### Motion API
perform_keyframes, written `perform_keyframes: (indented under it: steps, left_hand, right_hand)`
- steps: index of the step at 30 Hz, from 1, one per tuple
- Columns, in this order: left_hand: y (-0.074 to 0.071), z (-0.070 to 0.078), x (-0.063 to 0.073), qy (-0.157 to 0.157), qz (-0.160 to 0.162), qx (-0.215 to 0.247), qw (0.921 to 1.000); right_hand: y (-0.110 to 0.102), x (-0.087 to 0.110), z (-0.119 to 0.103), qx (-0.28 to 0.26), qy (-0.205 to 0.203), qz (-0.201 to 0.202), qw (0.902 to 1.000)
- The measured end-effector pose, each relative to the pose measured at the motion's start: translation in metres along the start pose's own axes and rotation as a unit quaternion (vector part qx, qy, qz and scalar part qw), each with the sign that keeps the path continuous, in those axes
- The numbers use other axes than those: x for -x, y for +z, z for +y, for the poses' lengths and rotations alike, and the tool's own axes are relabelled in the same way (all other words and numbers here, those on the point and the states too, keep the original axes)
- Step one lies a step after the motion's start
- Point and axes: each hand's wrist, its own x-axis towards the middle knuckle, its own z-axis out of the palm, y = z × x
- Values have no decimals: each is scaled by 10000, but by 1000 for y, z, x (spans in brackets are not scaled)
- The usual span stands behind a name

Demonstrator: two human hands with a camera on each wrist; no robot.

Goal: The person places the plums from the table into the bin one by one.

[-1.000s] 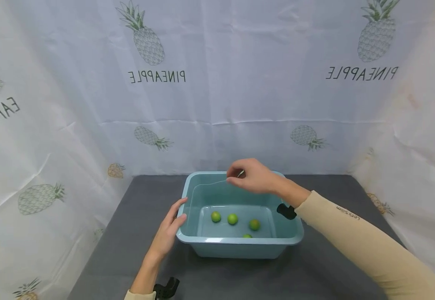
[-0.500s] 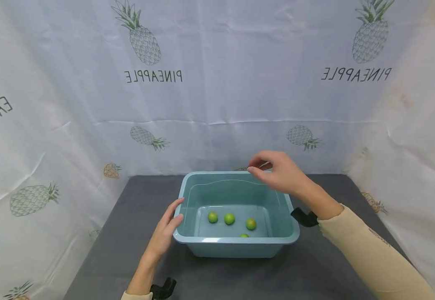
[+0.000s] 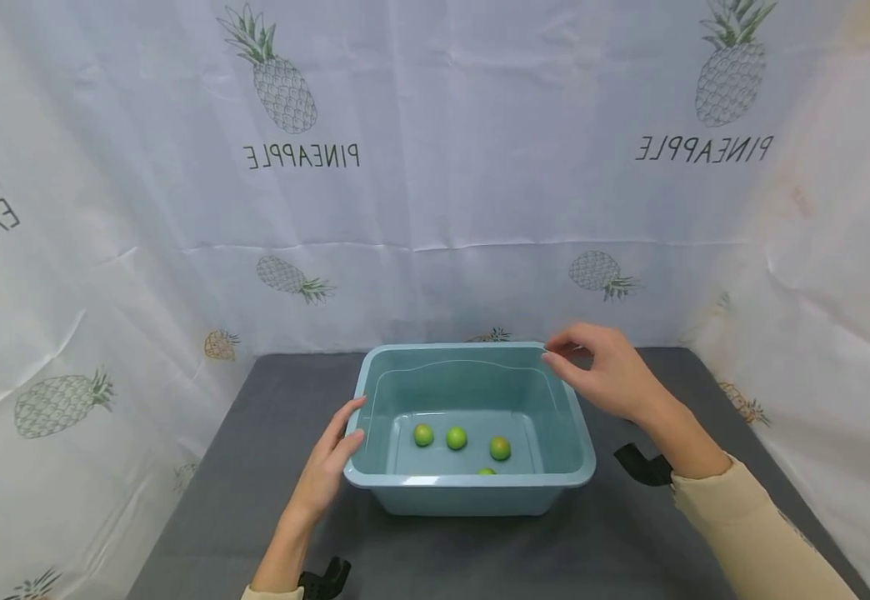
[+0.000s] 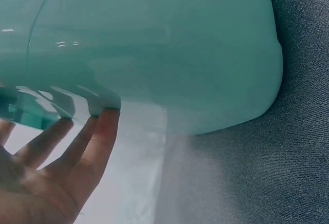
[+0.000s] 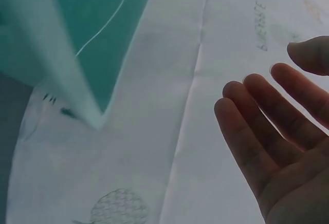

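In the head view a light blue plastic basin [image 3: 472, 493] stands on the dark grey cloth. Several small round green fruits, like limes [image 3: 456, 437], lie on its floor; the nearest is partly hidden by the front wall. My left hand [image 3: 324, 463] touches the basin's left rim. The left wrist view shows its straight fingers [image 4: 103, 136] against the basin's side [image 4: 205, 54], under the rim. By the back right corner, my right hand [image 3: 606, 371] is raised with loosely bent fingers and holds nothing. In the right wrist view those fingers [image 5: 247, 136] are apart from the basin [image 5: 77, 85].
A white curtain [image 3: 435, 200] printed with pineapples rises behind and on both sides. The dark cloth [image 3: 202, 517] spreads around the basin. A black wrist mount [image 3: 643, 465] sits on the right wrist and another black mount [image 3: 324, 581] on the left.
My right hand has moved right from over the basin's back part to its back right corner. The left hand stays at the left rim. The fruits lie as before.
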Motion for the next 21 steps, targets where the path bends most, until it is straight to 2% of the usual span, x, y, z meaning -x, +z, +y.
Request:
perform_keyframes:
  steps: [9,21]
  left_hand:
    - [0,1,1,1,2,45,10000]
    - [1,2,2,-69,21,-52,10000]
  right_hand:
    - [4,31,40,411,308,504,9974]
    - [12,55,97,413,1121,875,9890]
